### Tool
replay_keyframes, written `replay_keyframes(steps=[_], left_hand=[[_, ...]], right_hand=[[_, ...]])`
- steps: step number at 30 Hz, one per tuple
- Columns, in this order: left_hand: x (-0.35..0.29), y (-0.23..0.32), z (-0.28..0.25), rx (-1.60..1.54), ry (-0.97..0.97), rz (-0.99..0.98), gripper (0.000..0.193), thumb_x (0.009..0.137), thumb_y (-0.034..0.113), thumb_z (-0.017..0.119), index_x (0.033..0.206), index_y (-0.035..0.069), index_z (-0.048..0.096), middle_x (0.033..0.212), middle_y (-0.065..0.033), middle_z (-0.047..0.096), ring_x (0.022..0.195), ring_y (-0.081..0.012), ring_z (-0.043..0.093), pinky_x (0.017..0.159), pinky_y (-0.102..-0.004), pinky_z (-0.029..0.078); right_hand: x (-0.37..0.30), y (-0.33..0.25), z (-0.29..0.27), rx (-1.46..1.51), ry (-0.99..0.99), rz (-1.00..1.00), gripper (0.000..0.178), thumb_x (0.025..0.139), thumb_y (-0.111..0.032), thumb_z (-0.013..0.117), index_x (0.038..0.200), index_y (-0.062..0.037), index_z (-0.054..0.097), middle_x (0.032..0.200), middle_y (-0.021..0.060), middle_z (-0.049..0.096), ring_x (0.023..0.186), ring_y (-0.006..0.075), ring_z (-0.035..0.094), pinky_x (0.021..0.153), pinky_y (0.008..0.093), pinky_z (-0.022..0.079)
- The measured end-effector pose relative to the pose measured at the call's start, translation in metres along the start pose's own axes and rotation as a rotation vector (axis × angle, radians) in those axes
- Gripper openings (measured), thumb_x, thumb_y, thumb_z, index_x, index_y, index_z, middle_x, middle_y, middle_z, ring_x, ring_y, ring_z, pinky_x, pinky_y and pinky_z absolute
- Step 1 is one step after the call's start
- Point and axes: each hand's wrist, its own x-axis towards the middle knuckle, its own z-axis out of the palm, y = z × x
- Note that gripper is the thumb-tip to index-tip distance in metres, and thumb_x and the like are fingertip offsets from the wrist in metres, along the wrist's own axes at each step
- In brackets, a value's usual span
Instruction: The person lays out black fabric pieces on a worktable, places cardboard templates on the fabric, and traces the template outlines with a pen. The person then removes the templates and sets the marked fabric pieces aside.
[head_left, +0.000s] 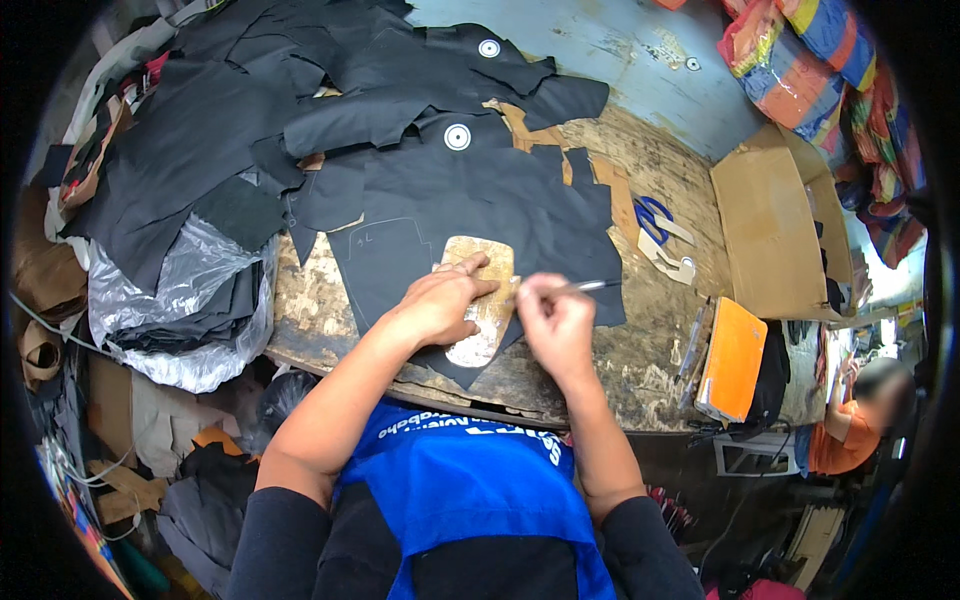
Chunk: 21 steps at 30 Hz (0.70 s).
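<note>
A worn, tan rounded template [476, 352] lies flat on a sheet of black leather-like material [400, 190] at the near side of the table. My left hand [438, 306] rests on top of it, fingers stretched out and pressing down. In my right hand [560, 328] a slim pen-like marker [592, 286] is pinched, its dark back end pointing right. Its tip is close to the template's right edge. Thin pale outlines show on the material left of my left hand.
Black sheets pile up at the far left, above a clear plastic bag [215, 340]. Blue-handled scissors [652, 218], an orange-covered notebook [732, 360] and an open cardboard box [770, 220] stand or lie to the right. Another person [850, 440] is at the far right.
</note>
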Motion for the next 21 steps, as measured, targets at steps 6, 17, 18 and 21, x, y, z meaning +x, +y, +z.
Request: replay_keyframes(steps=[6,17,18,21], left_hand=[[-0.047,-0.015,-0.008,0.099,0.186,-0.328,0.067,0.059,0.037,0.08,0.121,0.026,0.06,0.147,-0.0203,0.026,0.135,-0.035,0.025,0.103,-0.0602,0.022],[-0.094,-0.066,0.005,0.048,0.377,-0.376,0.099,0.051,0.049,0.081,0.135,0.011,0.046,0.149,-0.0219,0.021,0.139,-0.0367,0.017,0.111,-0.053,0.009],[-0.094,-0.066,0.005,0.043,0.365,-0.386,0.099,0.051,0.048,0.081,0.135,0.01,0.046,0.149,-0.022,0.021,0.139,-0.0368,0.017,0.111,-0.0528,0.009],[-0.094,-0.064,0.004,0.035,0.371,-0.376,0.098,0.051,0.045,0.082,0.135,0.01,0.046,0.149,-0.0221,0.022,0.139,-0.0369,0.018,0.111,-0.0522,0.009]], right_hand=[[0.045,0.042,0.022,0.362,0.228,0.11,0.012,0.09,-0.009,0.057,0.086,0.0026,0.058,0.074,0.0085,0.064,0.067,0.0124,0.063,0.063,0.024,0.051],[0.043,0.053,0.033,0.032,0.182,-0.1,0.01,0.086,-0.007,0.061,0.084,0.0031,0.061,0.071,0.0071,0.063,0.063,0.0106,0.059,0.059,0.0241,0.047],[0.043,0.052,0.033,-0.009,0.191,-0.124,0.01,0.085,-0.007,0.062,0.083,0.0033,0.061,0.07,0.0078,0.063,0.062,0.0116,0.059,0.059,0.0247,0.047],[0.043,0.05,0.032,-0.06,0.205,-0.134,0.01,0.083,-0.006,0.063,0.081,0.0034,0.062,0.07,0.0096,0.063,0.061,0.0139,0.06,0.058,0.0259,0.047]])
